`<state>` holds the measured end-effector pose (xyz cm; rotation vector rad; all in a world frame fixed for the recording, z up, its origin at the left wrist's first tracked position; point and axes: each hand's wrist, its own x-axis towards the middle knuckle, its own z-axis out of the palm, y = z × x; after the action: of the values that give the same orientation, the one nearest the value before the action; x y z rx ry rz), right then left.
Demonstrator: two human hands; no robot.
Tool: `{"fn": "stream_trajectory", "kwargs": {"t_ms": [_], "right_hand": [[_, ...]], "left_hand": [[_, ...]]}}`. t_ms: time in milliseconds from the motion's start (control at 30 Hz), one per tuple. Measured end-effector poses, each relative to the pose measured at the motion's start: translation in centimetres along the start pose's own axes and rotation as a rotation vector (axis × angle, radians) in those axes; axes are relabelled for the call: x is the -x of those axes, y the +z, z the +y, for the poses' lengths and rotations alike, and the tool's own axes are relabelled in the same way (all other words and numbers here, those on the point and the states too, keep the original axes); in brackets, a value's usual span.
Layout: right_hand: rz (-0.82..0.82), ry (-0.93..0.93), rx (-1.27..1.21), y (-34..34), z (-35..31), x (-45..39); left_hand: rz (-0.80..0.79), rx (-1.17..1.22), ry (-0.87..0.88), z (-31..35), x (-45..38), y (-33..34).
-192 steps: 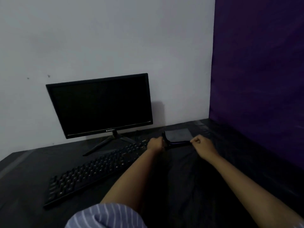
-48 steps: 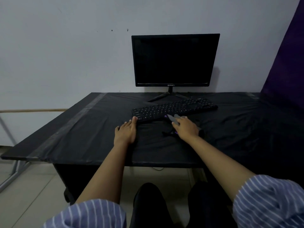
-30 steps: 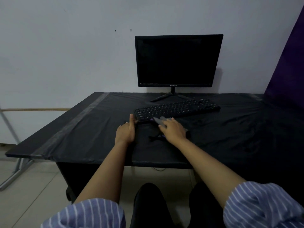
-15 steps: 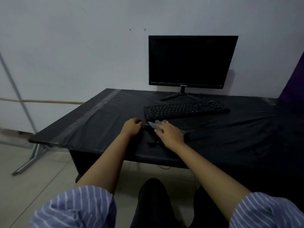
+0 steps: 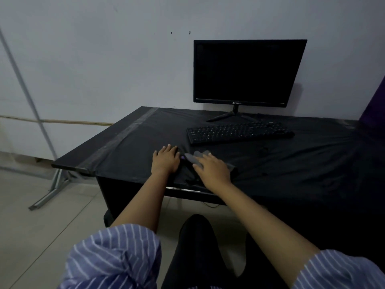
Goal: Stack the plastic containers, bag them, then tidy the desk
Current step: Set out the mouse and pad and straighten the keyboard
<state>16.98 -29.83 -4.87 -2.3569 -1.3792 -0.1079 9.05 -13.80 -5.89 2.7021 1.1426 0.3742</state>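
Observation:
A dark bag (image 5: 230, 168) with pale grey plastic (image 5: 192, 159) showing at its left end lies near the front edge of the black-covered desk (image 5: 133, 147). The dim light hides what is inside. My right hand (image 5: 212, 171) lies flat on top of this bundle, fingers spread and pointing left and away. My left hand (image 5: 165, 160) rests palm down on the desk cloth just left of the bundle, fingers apart, holding nothing.
A black keyboard (image 5: 239, 132) lies just behind my hands, with a dark monitor (image 5: 243, 71) on its stand at the wall. A purple curtain (image 5: 375, 105) hangs at the right. A metal frame leg (image 5: 48, 192) stands on the tiled floor at the left.
My right hand and the bundle have slid left along the desk's front, from below the keyboard's middle to its left end. My left hand went from curled to flat.

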Motion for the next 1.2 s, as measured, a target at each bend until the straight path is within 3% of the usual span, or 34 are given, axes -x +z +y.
{"fn": "stream_trajectory", "kwargs": {"t_ms": [133,400,667,900,1067,1133,1200], "right_hand": [[-0.031,-0.017,-0.039,-0.5,0.4,0.8],[0.017,0.197,-0.012,-2.3,4.3,0.0],[-0.002,-0.023,-0.056,-0.8,1.3,2.4],[-0.013,0.175,-0.047,-3.0,5.7,0.8],[0.029,0.119,-0.020,-2.2,5.0,1.0],[0.020,0.060,-0.034,-1.8,4.7,1.1],[0.018,0.067,-0.060,-2.0,5.1,0.9]], "left_hand": [[-0.035,-0.044,0.010,0.0,0.1,-0.2],[-0.040,-0.023,0.002,-0.1,0.1,-0.1],[-0.030,-0.038,0.003,0.0,-0.2,0.0],[-0.044,-0.005,0.004,-0.1,0.1,-0.2],[-0.209,0.132,-0.133,1.0,-1.9,-2.6],[-0.121,0.248,-0.190,2.9,-2.3,-2.9],[0.042,0.329,-0.142,5.7,-2.1,-2.6]]}}
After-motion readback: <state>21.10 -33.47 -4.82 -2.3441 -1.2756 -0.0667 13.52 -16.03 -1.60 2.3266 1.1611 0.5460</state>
